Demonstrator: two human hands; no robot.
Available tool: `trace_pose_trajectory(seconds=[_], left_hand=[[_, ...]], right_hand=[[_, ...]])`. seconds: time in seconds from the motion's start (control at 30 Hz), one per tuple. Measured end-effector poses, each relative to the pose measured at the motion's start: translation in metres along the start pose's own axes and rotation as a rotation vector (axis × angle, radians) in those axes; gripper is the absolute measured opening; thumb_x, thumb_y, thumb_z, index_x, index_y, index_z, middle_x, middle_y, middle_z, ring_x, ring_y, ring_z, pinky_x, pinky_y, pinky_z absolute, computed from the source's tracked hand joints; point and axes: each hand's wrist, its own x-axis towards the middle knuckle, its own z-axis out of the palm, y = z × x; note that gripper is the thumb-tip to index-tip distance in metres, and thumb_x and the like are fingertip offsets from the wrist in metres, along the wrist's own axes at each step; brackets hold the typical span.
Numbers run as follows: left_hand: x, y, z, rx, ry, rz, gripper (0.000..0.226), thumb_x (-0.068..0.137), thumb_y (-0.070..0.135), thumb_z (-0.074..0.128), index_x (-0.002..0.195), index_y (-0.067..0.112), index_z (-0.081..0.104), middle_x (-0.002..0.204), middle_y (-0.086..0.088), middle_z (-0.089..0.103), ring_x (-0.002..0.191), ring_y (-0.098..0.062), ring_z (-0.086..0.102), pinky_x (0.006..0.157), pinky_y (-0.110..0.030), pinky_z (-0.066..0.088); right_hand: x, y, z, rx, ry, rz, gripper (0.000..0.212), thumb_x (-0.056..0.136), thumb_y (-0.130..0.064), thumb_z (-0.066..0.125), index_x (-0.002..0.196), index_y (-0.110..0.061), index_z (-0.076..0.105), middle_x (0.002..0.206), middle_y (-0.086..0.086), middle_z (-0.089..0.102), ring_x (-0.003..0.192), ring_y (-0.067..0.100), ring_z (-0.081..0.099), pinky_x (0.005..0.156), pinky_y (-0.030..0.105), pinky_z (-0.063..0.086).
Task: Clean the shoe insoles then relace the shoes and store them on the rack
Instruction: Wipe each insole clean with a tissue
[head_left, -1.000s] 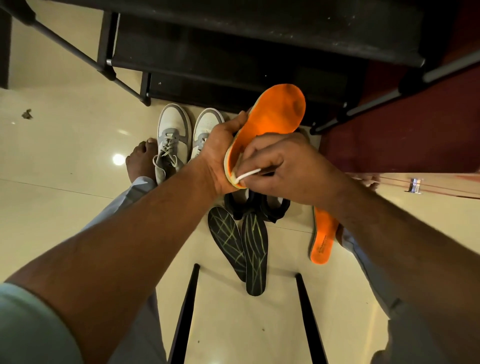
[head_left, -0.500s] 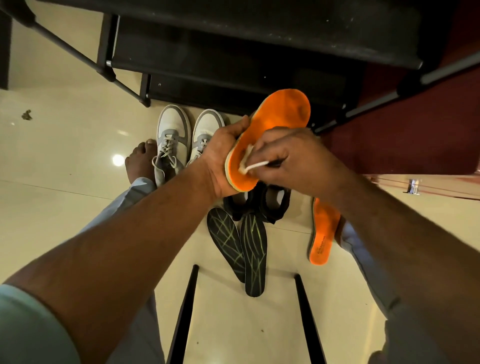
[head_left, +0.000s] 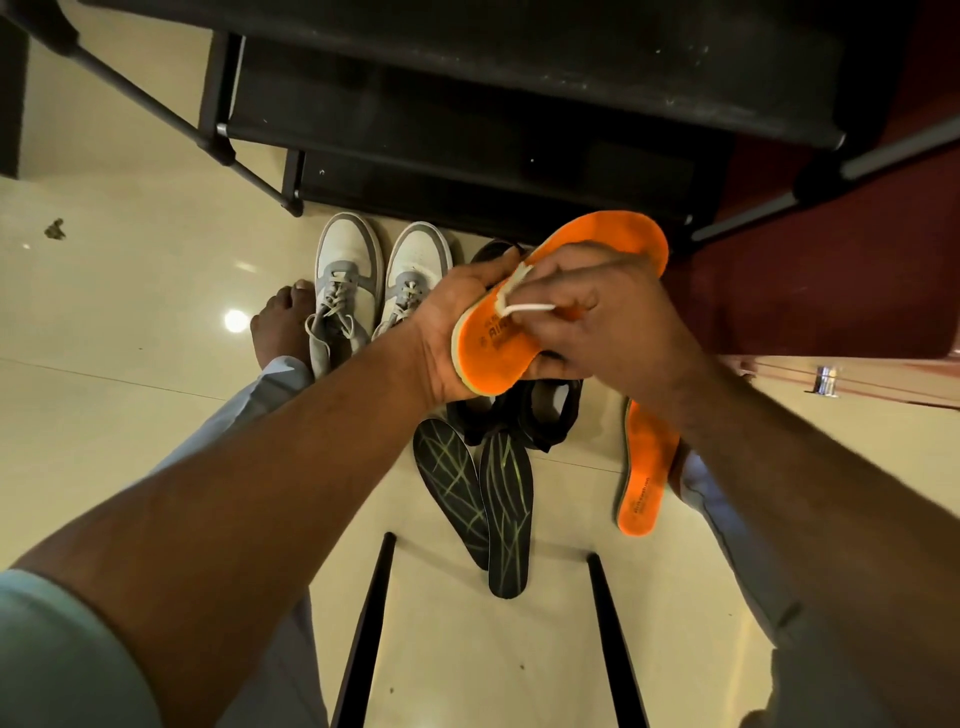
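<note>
Since the earlier frames the orange insole (head_left: 524, 338) has turned in the grip, so that its printed heel end now faces the camera, and the small white brush (head_left: 511, 296) has travelled from the heel edge up toward the middle of the insole. From the head view, the left hand (head_left: 457, 322) cups the insole from underneath and along its left edge, thumb hooked over the rim, holding it tilted with the toe end pointing up toward the black shoe rack (head_left: 467, 104). The right hand (head_left: 608, 322) is curled around the brush's thin white handle, its head pressed on the orange surface; whether it is a toothbrush I cannot tell, since the fingers hide most of it. Below the hands on the pale floor (head_left: 130, 291) lies a pair of black insoles (head_left: 478, 499) with yellow-green lines, side by side and touching, their far ends tucked against a pair of black shoes (head_left: 540, 415) partly hidden by the hands. A second orange insole (head_left: 644, 467) lies on the floor to the right, just beside the right trouser leg. Left of the hands, a pair of white and grey sneakers (head_left: 374, 280) stands with laces loose, toes toward the rack, and a bare foot (head_left: 283, 322) rests touching the left sneaker.
</note>
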Motion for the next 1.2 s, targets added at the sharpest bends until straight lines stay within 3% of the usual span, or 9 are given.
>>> trace_pose_trajectory(seconds=[0.13, 0.23, 0.3, 0.47, 0.53, 0.67, 0.8, 0.93, 1.2], left_hand=[[-0.008, 0.001, -0.006, -0.114, -0.241, -0.037, 0.061, 0.106, 0.031, 0.028, 0.099, -0.017, 0.066, 0.09, -0.031, 0.069, 0.09, -0.038, 0.07, 0.084, -0.042, 0.054], [0.0, 0.0, -0.006, 0.02, -0.045, -0.053, 0.06, 0.105, 0.037, 0.031, 0.086, -0.003, 0.071, 0.074, -0.019, 0.07, 0.067, -0.027, 0.072, 0.059, -0.032, 0.059], [0.001, -0.001, -0.001, 0.026, -0.019, -0.006, 0.053, 0.105, 0.043, 0.03, 0.102, 0.004, 0.066, 0.084, -0.017, 0.072, 0.074, -0.027, 0.073, 0.061, -0.037, 0.061], [-0.01, 0.001, -0.001, -0.103, -0.194, -0.085, 0.06, 0.105, 0.032, 0.033, 0.082, -0.009, 0.07, 0.072, -0.021, 0.069, 0.07, -0.028, 0.071, 0.067, -0.033, 0.058], [-0.005, 0.002, -0.004, -0.105, -0.088, -0.08, 0.064, 0.104, 0.037, 0.035, 0.071, -0.004, 0.071, 0.064, -0.014, 0.067, 0.061, -0.021, 0.069, 0.06, -0.026, 0.057], [-0.005, 0.002, 0.005, -0.013, 0.012, 0.014, 0.052, 0.104, 0.045, 0.031, 0.1, 0.007, 0.065, 0.082, -0.014, 0.072, 0.072, -0.024, 0.073, 0.06, -0.034, 0.06], [-0.009, 0.01, 0.002, -0.033, 0.052, -0.008, 0.059, 0.103, 0.045, 0.034, 0.079, 0.002, 0.067, 0.067, -0.01, 0.065, 0.057, -0.019, 0.066, 0.055, -0.024, 0.056], [-0.01, 0.012, 0.004, 0.004, 0.09, 0.011, 0.052, 0.102, 0.047, 0.035, 0.093, 0.003, 0.062, 0.071, -0.01, 0.067, 0.06, -0.02, 0.067, 0.057, -0.024, 0.056], [-0.009, 0.011, 0.001, -0.031, 0.12, 0.062, 0.053, 0.101, 0.051, 0.037, 0.102, 0.004, 0.061, 0.091, -0.013, 0.064, 0.076, -0.023, 0.064, 0.069, -0.029, 0.054]], right_hand=[[-0.001, -0.029, 0.012, 0.09, -0.052, -0.171, 0.016, 0.084, -0.018, 0.064, 0.093, -0.011, 0.075, 0.09, 0.004, 0.068, 0.089, 0.013, 0.06, 0.079, 0.023, 0.046], [0.001, -0.011, 0.01, -0.04, -0.016, -0.104, 0.015, 0.081, -0.015, 0.07, 0.094, -0.011, 0.074, 0.094, 0.005, 0.068, 0.092, 0.02, 0.061, 0.081, 0.038, 0.051], [-0.001, 0.0, 0.007, -0.102, 0.038, -0.012, 0.016, 0.077, -0.013, 0.074, 0.093, -0.01, 0.074, 0.094, 0.007, 0.068, 0.09, 0.024, 0.062, 0.078, 0.046, 0.052], [-0.003, -0.031, 0.016, 0.06, 0.036, -0.116, 0.023, 0.085, -0.022, 0.058, 0.095, -0.009, 0.074, 0.092, 0.005, 0.068, 0.091, 0.012, 0.057, 0.082, 0.021, 0.044], [-0.002, -0.03, 0.015, 0.061, 0.002, -0.133, 0.022, 0.086, -0.021, 0.059, 0.096, -0.009, 0.074, 0.092, 0.005, 0.067, 0.091, 0.012, 0.057, 0.081, 0.023, 0.045], [0.0, -0.004, 0.006, 0.037, 0.042, 0.078, 0.016, 0.085, -0.016, 0.065, 0.099, -0.012, 0.074, 0.097, 0.004, 0.066, 0.093, 0.017, 0.061, 0.075, 0.038, 0.055], [-0.001, -0.025, 0.011, 0.126, -0.089, -0.111, 0.016, 0.082, -0.018, 0.067, 0.094, -0.012, 0.076, 0.091, 0.002, 0.067, 0.088, 0.012, 0.06, 0.074, 0.025, 0.049], [0.003, -0.017, 0.001, 0.089, -0.227, -0.158, 0.017, 0.079, -0.017, 0.069, 0.093, -0.014, 0.076, 0.088, 0.0, 0.069, 0.084, 0.005, 0.057, 0.071, 0.015, 0.043], [0.001, -0.022, 0.0, 0.116, -0.308, -0.177, 0.014, 0.08, -0.017, 0.069, 0.09, -0.015, 0.077, 0.086, -0.002, 0.068, 0.081, 0.004, 0.059, 0.069, 0.024, 0.049]])
